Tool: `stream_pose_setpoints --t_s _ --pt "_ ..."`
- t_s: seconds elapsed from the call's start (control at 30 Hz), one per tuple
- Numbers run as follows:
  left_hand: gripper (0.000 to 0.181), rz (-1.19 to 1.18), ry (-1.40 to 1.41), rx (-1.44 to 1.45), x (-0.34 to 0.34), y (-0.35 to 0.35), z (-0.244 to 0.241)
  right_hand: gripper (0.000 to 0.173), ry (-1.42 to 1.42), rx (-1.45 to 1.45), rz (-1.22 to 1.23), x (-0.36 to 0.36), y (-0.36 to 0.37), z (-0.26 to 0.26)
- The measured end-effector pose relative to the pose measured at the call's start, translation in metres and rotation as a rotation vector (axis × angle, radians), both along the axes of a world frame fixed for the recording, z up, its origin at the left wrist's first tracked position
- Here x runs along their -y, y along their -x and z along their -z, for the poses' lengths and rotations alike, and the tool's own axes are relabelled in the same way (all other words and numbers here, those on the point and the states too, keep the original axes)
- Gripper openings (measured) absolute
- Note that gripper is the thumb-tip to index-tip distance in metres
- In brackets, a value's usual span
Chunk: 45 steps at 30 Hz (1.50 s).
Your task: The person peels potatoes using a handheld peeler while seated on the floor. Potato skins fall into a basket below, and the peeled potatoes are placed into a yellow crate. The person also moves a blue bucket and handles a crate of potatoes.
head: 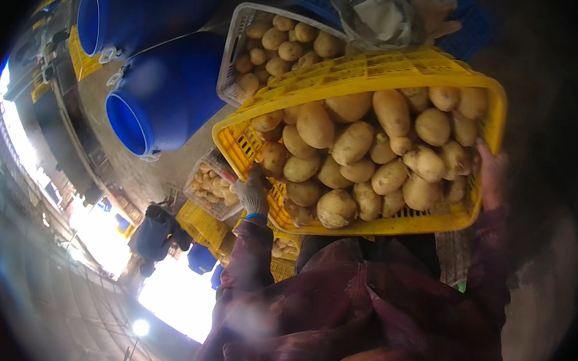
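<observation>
A yellow plastic crate full of potatoes is in front of my body, its open side facing me. My left hand, in a grey knit glove with a blue band at the wrist, grips the crate's left end. At the opposite end my right hand holds the rim; some of its fingers are hidden by the crate wall. Beyond the crate stands a pale plastic crate that also holds potatoes.
Two blue plastic barrels are at the upper left. A clear plastic bag and a glove rest on blue crates at the top. A smaller potato crate, yellow crates and a person are at the lower left.
</observation>
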<state>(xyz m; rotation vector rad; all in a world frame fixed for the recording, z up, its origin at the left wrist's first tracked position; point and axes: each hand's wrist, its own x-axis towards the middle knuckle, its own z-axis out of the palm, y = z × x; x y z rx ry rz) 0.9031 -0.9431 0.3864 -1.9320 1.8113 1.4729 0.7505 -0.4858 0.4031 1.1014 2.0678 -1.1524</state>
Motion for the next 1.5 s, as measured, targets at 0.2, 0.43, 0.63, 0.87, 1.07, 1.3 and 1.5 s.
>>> stream_pose_setpoints --t_s 0.2,0.43,0.63,0.87,1.07,1.3,1.5 --pt "0.022 0.065 -0.008 -0.011 -0.006 0.003 -0.008 0.021 0.000 -0.012 0.002 0.006 0.006 -0.008" --pt "0.030 0.126 0.020 0.014 -0.006 0.006 -0.010 0.024 -0.071 -0.029 -0.044 0.011 0.012 -0.014" --pt "0.032 0.117 0.038 0.067 -0.011 0.012 -0.018 0.026 -0.052 -0.065 -0.035 0.007 0.010 -0.007" --pt "0.043 0.264 0.171 0.190 -0.008 0.005 -0.016 0.030 -0.192 -0.087 -0.162 0.009 0.011 -0.005" --pt "0.046 0.340 0.283 0.291 -0.002 0.001 -0.006 0.044 -0.345 -0.056 -0.355 0.005 0.012 0.000" --pt "0.045 0.369 0.340 0.269 -0.009 0.007 -0.018 0.048 -0.399 -0.010 -0.387 0.000 0.013 0.005" --pt "0.049 0.378 0.286 0.314 -0.008 0.013 -0.025 0.047 -0.382 -0.043 -0.405 0.007 0.010 -0.004"
